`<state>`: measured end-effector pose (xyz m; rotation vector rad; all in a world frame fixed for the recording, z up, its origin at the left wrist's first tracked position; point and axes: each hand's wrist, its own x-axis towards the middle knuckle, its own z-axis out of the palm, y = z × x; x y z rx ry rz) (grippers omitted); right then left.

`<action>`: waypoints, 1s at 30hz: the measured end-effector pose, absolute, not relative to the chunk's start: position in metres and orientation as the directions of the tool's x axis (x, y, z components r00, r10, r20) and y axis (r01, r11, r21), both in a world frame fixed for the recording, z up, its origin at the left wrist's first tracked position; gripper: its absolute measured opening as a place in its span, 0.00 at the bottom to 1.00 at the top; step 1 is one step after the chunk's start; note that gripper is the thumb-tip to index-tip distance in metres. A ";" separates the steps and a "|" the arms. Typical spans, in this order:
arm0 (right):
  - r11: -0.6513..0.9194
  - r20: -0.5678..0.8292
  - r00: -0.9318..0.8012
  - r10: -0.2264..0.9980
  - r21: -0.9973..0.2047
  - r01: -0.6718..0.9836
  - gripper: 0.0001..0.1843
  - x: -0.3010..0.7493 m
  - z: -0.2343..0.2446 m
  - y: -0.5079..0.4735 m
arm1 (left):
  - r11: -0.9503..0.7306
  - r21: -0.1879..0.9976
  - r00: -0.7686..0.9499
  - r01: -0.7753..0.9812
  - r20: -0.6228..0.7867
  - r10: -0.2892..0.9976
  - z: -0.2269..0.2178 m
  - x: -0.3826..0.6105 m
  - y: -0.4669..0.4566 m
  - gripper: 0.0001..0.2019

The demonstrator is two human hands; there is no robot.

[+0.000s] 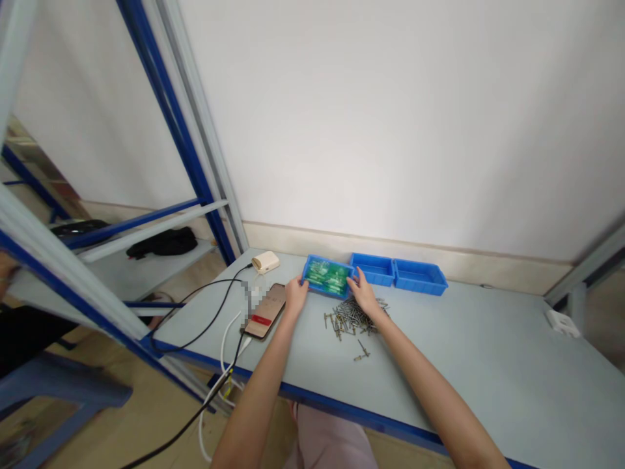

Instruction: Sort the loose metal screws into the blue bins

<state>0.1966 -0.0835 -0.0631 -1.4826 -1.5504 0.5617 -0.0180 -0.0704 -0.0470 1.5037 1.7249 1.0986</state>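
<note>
Between my two hands is a blue plastic bin [327,291], tilted toward me, with green and clear small pieces inside that I cannot make out exactly. My left hand [296,293] grips its left end, thumb over the rim. At the right end, my right hand [361,290] holds the rim between thumb and fingers. Just below the bin and partly under my right wrist lies a pile of metal screw-like fasteners [354,316], some with brassy ends. A few loose fasteners [362,352] lie nearer the front edge.
Two more blue bins [420,277] stand against the wall to the right. On the left are a phone [266,312], a cream-coloured device [266,262] and black and white cables. A white power socket [561,323] sits at the table's right end. A blue-grey frame [215,215] rises at left.
</note>
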 end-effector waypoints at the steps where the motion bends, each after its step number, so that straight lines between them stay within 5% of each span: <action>1: 0.169 0.280 0.130 0.951 -0.825 0.539 0.29 0.193 -0.064 -0.081 | -0.005 0.884 -0.173 0.468 0.098 0.980 -0.049 -0.017 -0.073 0.16; 13: 0.270 0.349 0.148 0.925 -0.881 0.389 0.33 0.182 -0.065 -0.088 | -0.165 0.969 -0.086 0.186 0.183 0.979 -0.065 -0.018 -0.075 0.23; 20: 0.431 0.476 0.058 0.877 -0.836 0.341 0.36 0.180 -0.061 -0.105 | -0.288 0.921 -0.090 0.264 0.321 0.943 -0.076 -0.015 -0.081 0.22; 30: 0.455 0.483 -0.021 0.875 -0.807 0.377 0.34 0.187 -0.055 -0.112 | -0.405 0.873 -0.045 0.270 0.432 0.901 -0.072 -0.012 -0.085 0.25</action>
